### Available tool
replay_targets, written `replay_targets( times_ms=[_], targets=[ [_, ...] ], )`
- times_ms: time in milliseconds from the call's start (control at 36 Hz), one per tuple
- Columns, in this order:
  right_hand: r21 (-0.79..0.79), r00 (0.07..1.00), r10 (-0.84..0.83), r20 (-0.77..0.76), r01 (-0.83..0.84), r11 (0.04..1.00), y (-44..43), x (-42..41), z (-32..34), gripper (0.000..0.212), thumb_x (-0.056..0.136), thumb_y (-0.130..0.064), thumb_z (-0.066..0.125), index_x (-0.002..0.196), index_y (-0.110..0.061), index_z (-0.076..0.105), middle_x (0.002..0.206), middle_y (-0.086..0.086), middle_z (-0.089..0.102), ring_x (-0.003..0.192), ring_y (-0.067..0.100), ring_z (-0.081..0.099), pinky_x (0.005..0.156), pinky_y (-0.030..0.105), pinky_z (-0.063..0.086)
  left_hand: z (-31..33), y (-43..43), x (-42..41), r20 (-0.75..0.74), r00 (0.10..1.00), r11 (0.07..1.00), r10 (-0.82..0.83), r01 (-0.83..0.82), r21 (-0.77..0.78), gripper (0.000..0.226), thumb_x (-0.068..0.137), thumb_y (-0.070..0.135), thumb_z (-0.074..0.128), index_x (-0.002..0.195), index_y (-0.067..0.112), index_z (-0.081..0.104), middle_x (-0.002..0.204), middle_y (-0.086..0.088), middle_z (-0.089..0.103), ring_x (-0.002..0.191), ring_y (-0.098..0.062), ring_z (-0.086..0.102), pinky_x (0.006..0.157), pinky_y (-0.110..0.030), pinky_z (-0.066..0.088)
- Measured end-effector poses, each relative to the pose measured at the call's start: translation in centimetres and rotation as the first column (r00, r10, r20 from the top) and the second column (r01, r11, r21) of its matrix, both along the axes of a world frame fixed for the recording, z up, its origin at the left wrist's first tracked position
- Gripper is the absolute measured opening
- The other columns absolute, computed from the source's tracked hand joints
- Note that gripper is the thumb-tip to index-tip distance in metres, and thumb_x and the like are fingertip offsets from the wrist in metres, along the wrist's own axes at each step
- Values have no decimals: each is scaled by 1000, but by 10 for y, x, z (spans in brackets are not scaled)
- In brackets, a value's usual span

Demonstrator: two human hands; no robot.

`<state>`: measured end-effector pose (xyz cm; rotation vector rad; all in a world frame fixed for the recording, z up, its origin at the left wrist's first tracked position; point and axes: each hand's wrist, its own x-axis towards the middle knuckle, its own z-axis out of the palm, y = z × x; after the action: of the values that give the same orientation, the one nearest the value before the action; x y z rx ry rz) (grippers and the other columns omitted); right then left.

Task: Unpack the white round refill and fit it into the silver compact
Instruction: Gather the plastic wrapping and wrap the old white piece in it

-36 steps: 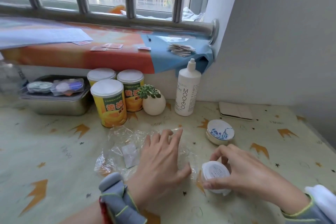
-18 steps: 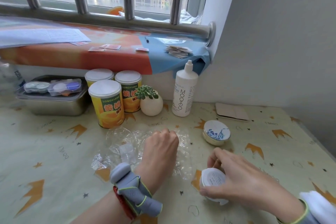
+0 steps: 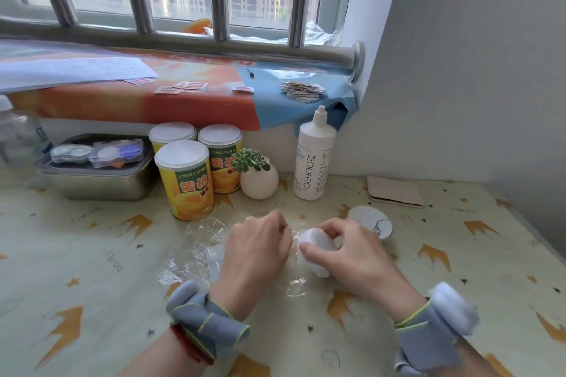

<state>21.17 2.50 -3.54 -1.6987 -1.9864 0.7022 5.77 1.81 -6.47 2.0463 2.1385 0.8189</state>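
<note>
The table (image 3: pixel 92 254) under its crown-print cover carries everything; along its back stand a steel tin (image 3: pixel 101 180), three cans (image 3: pixel 183 180), a small plant pot (image 3: pixel 258 182) and a white bottle (image 3: pixel 312 159), all well apart from the work and blocking nothing. In front of them lies the clear wrap (image 3: pixel 196 251), crumpled and spread flat, partly under the left hand (image 3: pixel 257 251); that hand is curled into a loose fist on the wrap, probably pinning or pulling it, though whether its fingers pinch the film I cannot tell. The right hand (image 3: pixel 349 251) is clamped on the refill (image 3: pixel 315 246), thumb below and fingers over the top, holding it tilted just off the wrap, likely to free it from the last film or turn it for fitting. The two hands sit close together, nearly touching. The compact (image 3: pixel 372 219) waits just behind the right hand, lid closed as far as I can judge; it would need opening first.
</note>
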Motion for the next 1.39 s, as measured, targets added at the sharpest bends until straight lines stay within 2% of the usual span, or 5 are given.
replay_targets(
  times_ms=[444,750,917,1111,1389],
  targets=[
    [15,863,55,-502,-56,998,3,18,-2,26,94,5,52,97,-15,69,85,12,75,62,18,71,60,28,61,12,-6,-9,502,856,992,-123,85,99,15,92,27,64,89,14,69,92,2,77,93,-10,71,80,-26,55],
    [114,823,485,-297,-473,873,9,28,14,82,69,-34,85,133,-60,42,136,-21,49,112,5,51,85,22,49,63,-5,-49,992,57,847,-114,527,67,17,81,23,64,89,8,66,101,-26,75,94,-37,74,82,-41,61],
    [62,857,423,-294,-425,903,4,4,9,91,59,-45,89,137,-50,42,133,-23,56,121,1,48,97,31,48,56,-3,-43,995,89,887,-49,463,2,21,73,19,65,89,5,68,85,-12,77,80,-22,75,80,-37,62],
    [127,821,393,-414,-375,918,3,-1,-3,19,69,-32,86,85,-34,77,116,-18,70,110,7,62,89,36,50,47,-8,-42,715,643,922,-273,387,4,31,75,59,57,90,40,76,113,10,65,100,0,62,89,-25,47],
    [-81,594,-25,-804,-67,994,8,20,-10,40,80,-28,71,81,10,62,99,27,73,86,27,65,80,36,51,5,-39,-67,580,674,763,-456,632,-134,98,55,97,37,144,59,20,145,34,43,135,14,32,101,-28,31]
  ],
)
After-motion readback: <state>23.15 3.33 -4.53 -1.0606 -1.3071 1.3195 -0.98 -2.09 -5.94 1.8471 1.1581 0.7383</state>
